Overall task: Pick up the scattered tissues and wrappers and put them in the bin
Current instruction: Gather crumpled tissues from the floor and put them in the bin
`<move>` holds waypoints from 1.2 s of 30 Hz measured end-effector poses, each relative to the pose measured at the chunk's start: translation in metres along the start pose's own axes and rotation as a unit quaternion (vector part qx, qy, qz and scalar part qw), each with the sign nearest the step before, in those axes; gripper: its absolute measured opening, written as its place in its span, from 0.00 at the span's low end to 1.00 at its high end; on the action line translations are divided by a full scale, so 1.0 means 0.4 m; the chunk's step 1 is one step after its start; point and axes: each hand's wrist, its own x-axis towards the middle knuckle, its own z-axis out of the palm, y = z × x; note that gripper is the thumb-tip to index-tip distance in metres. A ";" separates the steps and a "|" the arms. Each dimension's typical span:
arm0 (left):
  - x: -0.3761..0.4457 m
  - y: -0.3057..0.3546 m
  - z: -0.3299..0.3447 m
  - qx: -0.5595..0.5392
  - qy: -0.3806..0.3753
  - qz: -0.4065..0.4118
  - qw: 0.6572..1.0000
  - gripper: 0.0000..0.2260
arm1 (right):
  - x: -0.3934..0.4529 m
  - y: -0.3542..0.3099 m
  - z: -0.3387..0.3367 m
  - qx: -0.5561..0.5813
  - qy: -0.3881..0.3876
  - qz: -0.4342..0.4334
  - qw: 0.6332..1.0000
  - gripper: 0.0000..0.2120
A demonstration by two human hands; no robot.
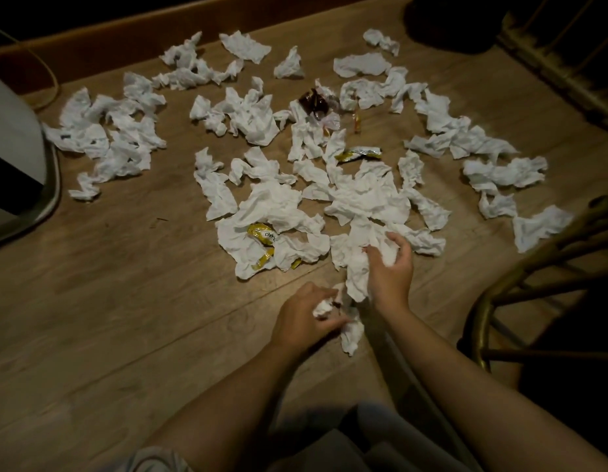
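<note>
Lower centre, the left hand [304,315] clutches a crumpled tissue [352,330]; the right hand [391,267] grips soft, wrinkled white tissues [358,267].

I see both my forearms bare to the elbow, no sleeves, watch or rings on my left hand [304,316] or right hand [391,267]; pale light-coloured cloth covers my lap below them.
</note>
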 end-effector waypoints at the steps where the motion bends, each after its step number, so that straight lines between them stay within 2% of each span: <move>1: -0.003 0.011 0.011 0.016 -0.045 0.013 0.999 0.32 | 0.004 0.006 -0.017 0.006 0.010 0.000 1.000 0.15; 3: -0.004 0.018 0.037 0.045 -0.097 0.038 0.994 0.39 | 0.012 0.022 -0.047 0.009 0.026 0.018 0.999 0.11; 5: -0.004 0.009 0.062 0.075 -0.119 0.042 0.989 0.43 | 0.011 0.036 -0.070 -0.007 0.039 0.040 0.998 0.09; 6: -0.005 0.005 0.073 0.080 -0.124 0.039 0.988 0.42 | 0.011 0.044 -0.079 -0.018 0.048 0.044 0.998 0.11; 8: -0.008 -0.005 0.090 0.068 -0.115 0.044 0.990 0.32 | 0.010 0.064 -0.091 -0.033 0.055 0.055 0.996 0.18; 10: -0.014 -0.008 0.091 0.058 -0.084 0.062 0.993 0.17 | 0.007 0.078 -0.093 -0.046 0.053 0.063 0.996 0.21; 12: -0.019 -0.008 0.081 0.038 -0.043 0.046 0.997 0.10 | 0.004 0.084 -0.088 -0.060 0.045 0.062 0.995 0.22; 16: -0.003 -0.007 0.041 -0.029 0.088 -0.052 0.994 0.12 | 0.001 0.073 -0.054 -0.073 0.024 0.050 0.996 0.16; 19: 0.029 -0.009 0.001 -0.049 0.151 -0.076 0.984 0.07 | 0.008 0.065 -0.017 -0.115 0.012 -0.007 0.993 0.07; 20: 0.040 -0.009 -0.013 -0.056 0.162 -0.082 0.982 0.06 | 0.014 0.065 -0.006 -0.138 -0.001 -0.034 0.990 0.05; 23: 0.065 -0.015 -0.038 -0.079 0.187 -0.092 0.975 0.06 | 0.035 0.078 0.022 -0.268 -0.051 -0.098 0.957 0.17; 27: 0.095 -0.035 -0.044 -0.101 0.233 -0.087 0.963 0.06 | 0.036 0.103 0.057 -0.353 -0.129 -0.106 0.921 0.26; 31: 0.137 -0.047 -0.051 -0.123 0.261 -0.066 0.955 0.09 | 0.019 0.126 0.076 -0.406 -0.109 -0.149 0.895 0.15; 36: 0.244 -0.031 -0.129 -0.118 0.275 -0.035 0.954 0.06 | 0.042 0.058 0.099 -0.338 -0.093 -0.188 0.917 0.07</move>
